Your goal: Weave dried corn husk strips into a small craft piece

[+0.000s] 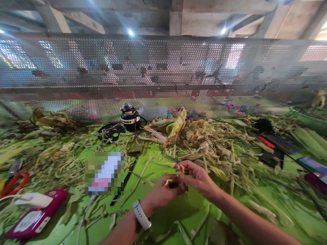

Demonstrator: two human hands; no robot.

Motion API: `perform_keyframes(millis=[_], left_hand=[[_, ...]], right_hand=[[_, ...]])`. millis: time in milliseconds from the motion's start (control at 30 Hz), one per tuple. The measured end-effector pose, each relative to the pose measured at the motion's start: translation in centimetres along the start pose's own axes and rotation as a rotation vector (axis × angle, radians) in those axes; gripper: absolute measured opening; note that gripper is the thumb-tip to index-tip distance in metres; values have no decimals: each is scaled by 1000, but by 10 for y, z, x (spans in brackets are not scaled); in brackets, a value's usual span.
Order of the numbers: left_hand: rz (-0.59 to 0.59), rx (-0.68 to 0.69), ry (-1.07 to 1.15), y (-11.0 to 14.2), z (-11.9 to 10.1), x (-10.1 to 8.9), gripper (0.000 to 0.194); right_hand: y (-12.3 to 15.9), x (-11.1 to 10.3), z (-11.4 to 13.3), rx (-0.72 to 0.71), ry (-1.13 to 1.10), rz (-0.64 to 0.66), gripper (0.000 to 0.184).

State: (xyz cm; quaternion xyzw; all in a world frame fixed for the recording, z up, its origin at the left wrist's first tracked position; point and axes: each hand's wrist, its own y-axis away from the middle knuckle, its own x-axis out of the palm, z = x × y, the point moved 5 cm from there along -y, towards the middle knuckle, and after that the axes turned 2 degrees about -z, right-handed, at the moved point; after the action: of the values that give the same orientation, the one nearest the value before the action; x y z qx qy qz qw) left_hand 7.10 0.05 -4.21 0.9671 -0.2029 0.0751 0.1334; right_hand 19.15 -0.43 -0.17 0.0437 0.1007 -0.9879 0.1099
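My left hand (162, 192), with a white band on its wrist, is closed around a small bundle of dry corn husk (169, 182), mostly hidden by the fingers. My right hand (198, 178) meets it from the right, its thumb and fingers pinched on the husk's upper end. Both hands are held just over the green tabletop (176, 214). Beyond them lies a heap of dry corn husks (204, 139), with a larger pale-green husk (177, 124) standing out of it.
A black jar-shaped bottle (130, 119) stands before a perforated metal screen (158, 68). Left are a blurred-out phone (107, 172), a magenta power bank (38, 214) and red-handled scissors (19, 182). Dark phones (278, 143) lie right, near a green basket (309, 119). Husk strips litter the table.
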Motion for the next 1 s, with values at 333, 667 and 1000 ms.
perform_keyframes(millis=[333, 667, 1000], left_hand=[[144, 81, -247, 2, -3, 7, 5], [182, 15, -174, 2, -1, 6, 19], [248, -62, -164, 1, 5, 7, 32]], right_hand=[[6, 11, 13, -467, 642, 53, 10], [7, 11, 19, -583, 661, -22, 11], [7, 1, 21, -480, 580, -221, 6]])
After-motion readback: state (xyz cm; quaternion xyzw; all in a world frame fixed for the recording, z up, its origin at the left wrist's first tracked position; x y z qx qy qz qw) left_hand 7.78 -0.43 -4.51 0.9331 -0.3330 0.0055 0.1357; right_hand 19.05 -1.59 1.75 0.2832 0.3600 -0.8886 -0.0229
